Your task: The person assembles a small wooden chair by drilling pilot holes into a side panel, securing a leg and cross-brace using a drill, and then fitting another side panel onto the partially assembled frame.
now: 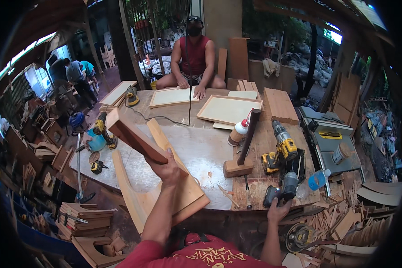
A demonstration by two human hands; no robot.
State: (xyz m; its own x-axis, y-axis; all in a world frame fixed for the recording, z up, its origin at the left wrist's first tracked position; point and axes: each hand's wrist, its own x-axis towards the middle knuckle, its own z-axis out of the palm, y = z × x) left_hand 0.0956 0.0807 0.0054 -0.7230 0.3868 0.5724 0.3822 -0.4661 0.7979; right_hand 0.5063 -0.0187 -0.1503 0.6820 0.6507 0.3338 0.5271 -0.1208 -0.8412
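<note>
My left hand (167,170) is closed around a wooden assembly, gripping its thick reddish-brown board (136,136), which tilts up toward the left. Paler curved boards (134,192) belong to or lie against the same assembly over the table's front edge. At the front right edge my right hand (279,211) has thumb and fingers apart, close to the battery of a dark impact driver (289,184); whether it touches is unclear. Beside it are a yellow cordless drill (285,145), a wooden mallet (239,168), a screwdriver (248,193) and a pencil (228,196).
Across the table (201,143) sits a person (195,58) with hands near pale framed panels (230,109). A glue bottle (239,132), stacked boards (280,105), a sander (131,96) and a tape measure (97,167) lie around. A table saw (330,138) stands right.
</note>
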